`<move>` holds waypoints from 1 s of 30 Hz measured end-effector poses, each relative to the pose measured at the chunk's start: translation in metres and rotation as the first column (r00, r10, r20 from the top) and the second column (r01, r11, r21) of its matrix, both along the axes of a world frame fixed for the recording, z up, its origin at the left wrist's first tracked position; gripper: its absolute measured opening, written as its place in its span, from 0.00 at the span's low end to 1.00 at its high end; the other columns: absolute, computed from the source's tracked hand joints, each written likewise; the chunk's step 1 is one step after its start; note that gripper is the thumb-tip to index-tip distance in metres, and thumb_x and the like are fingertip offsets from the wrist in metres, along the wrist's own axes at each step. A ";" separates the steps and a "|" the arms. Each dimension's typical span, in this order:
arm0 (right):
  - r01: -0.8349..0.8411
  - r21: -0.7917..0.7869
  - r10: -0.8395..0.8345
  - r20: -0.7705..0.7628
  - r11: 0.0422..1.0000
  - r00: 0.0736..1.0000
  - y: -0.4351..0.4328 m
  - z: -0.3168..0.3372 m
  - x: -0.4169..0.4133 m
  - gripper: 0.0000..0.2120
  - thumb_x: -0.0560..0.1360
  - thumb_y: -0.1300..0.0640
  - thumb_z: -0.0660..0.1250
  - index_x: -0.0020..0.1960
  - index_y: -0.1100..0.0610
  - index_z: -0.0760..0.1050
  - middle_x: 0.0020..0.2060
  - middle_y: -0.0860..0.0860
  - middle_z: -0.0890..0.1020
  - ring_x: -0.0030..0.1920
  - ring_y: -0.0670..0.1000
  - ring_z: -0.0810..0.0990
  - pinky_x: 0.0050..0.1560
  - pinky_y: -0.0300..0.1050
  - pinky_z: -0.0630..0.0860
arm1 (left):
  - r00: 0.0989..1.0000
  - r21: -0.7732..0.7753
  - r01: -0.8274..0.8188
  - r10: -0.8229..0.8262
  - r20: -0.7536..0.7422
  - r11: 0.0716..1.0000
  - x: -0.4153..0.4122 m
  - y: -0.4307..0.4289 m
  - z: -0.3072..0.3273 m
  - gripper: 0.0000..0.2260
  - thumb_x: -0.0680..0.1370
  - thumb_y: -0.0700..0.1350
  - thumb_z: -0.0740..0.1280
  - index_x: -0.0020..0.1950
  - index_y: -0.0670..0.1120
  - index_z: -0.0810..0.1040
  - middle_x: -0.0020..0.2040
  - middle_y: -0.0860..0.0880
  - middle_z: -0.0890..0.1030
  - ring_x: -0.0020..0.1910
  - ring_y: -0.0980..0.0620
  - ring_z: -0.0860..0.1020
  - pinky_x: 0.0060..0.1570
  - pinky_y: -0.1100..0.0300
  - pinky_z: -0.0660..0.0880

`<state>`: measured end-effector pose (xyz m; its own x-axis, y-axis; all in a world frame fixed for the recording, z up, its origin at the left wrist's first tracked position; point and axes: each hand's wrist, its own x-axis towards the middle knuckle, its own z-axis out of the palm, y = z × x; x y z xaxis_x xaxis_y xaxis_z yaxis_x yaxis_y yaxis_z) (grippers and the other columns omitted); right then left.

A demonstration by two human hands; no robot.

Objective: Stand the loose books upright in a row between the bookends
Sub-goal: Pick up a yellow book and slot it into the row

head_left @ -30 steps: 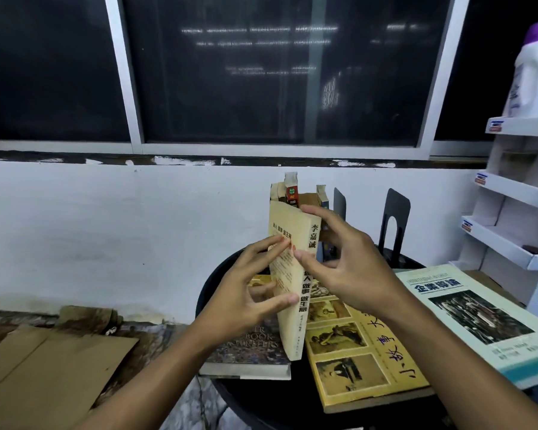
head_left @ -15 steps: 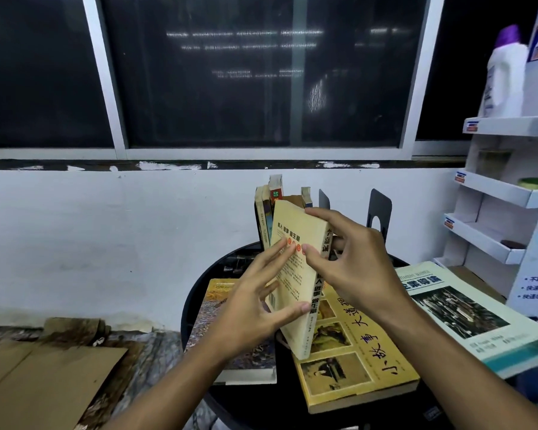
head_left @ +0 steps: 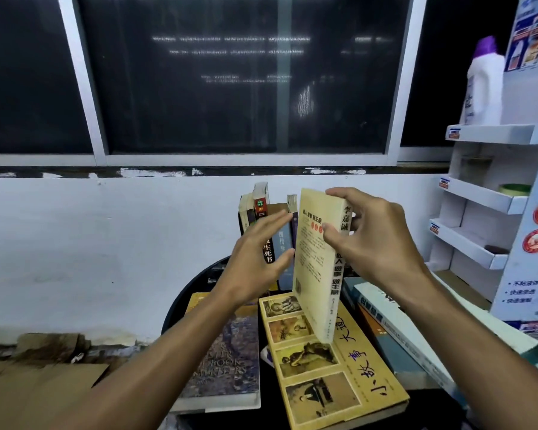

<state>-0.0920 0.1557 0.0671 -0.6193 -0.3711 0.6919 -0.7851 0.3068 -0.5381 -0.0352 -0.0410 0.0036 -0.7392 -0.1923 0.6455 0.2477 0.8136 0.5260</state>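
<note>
Head view: my right grip [head_left: 376, 240] is clamping the cream book [head_left: 316, 265] upright by its top, just right of the standing row [head_left: 260, 206], lower end over the flat yellow book [head_left: 333, 377] on the counter [head_left: 180, 301]. Left grip [head_left: 255, 259] is lying open, fingers straight, before that row, beside the cream book.

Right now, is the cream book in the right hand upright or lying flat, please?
Upright, slightly tilted: the right hand holds the cream book on end, spine vertical.
</note>
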 end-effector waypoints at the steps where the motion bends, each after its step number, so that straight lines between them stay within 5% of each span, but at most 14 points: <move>1: 0.019 0.010 -0.019 -0.008 1.000 1.000 -0.001 0.002 -0.004 0.24 0.73 0.57 0.74 0.67 0.48 0.76 0.50 0.49 0.85 0.53 0.56 0.81 0.52 0.54 0.82 | 1.000 -0.026 -0.029 0.029 0.005 0.999 -0.009 -0.005 0.003 0.29 0.79 0.50 0.71 0.78 0.59 0.66 0.77 0.59 0.66 0.77 0.59 0.62 0.76 0.43 0.63; 7: 0.090 0.061 -0.087 -0.059 0.994 0.995 -0.010 0.010 -0.025 0.23 0.73 0.57 0.74 0.67 0.51 0.77 0.53 0.52 0.86 0.43 0.49 0.80 0.53 0.48 0.81 | 0.968 -0.236 -0.224 0.244 0.061 0.946 -0.053 -0.022 0.016 0.29 0.78 0.52 0.70 0.78 0.60 0.64 0.79 0.59 0.63 0.81 0.56 0.50 0.75 0.37 0.38; 16: 0.115 0.059 -0.109 -0.094 0.992 0.990 -0.028 0.008 -0.058 0.23 0.74 0.56 0.73 0.68 0.50 0.75 0.54 0.52 0.85 0.49 0.53 0.84 0.50 0.53 0.83 | 0.901 -0.576 -0.320 0.430 0.062 0.753 -0.090 -0.026 0.015 0.34 0.79 0.56 0.68 0.81 0.58 0.57 0.82 0.57 0.55 0.82 0.52 0.39 0.68 0.28 0.34; 19: 0.098 0.040 -0.094 -0.089 0.994 0.992 -0.032 0.006 -0.066 0.24 0.74 0.58 0.73 0.69 0.53 0.75 0.56 0.53 0.85 0.52 0.50 0.84 0.55 0.43 0.81 | 0.894 -0.592 -0.313 0.441 0.081 0.742 -0.096 -0.027 0.004 0.36 0.79 0.57 0.68 0.82 0.57 0.53 0.82 0.58 0.57 0.82 0.52 0.39 0.68 0.27 0.33; 26: 0.041 0.010 -0.040 -0.092 0.999 0.995 -0.043 -0.010 -0.079 0.25 0.76 0.61 0.71 0.72 0.55 0.72 0.58 0.54 0.84 0.49 0.42 0.79 0.47 0.24 0.72 | 0.903 -0.512 -0.343 0.427 0.052 0.787 -0.102 -0.031 -0.013 0.35 0.79 0.53 0.70 0.81 0.56 0.55 0.81 0.58 0.59 0.82 0.56 0.46 0.69 0.33 0.32; 30: 0.077 -0.014 -0.078 -0.173 0.997 0.982 -0.053 -0.017 -0.085 0.25 0.76 0.61 0.72 0.72 0.56 0.73 0.59 0.56 0.83 0.55 0.51 0.83 0.48 0.13 0.59 | 0.914 -0.465 -0.339 0.403 0.042 0.818 -0.106 -0.034 -0.021 0.37 0.78 0.52 0.71 0.81 0.58 0.54 0.81 0.59 0.57 0.81 0.57 0.49 0.70 0.35 0.34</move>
<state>-0.1765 0.1024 0.0497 -0.5169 -0.3212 0.7935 -0.8403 0.3671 -0.3988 -0.1408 -0.0749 -0.0175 -0.7539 -0.1901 0.6289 -0.1665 0.9813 0.0970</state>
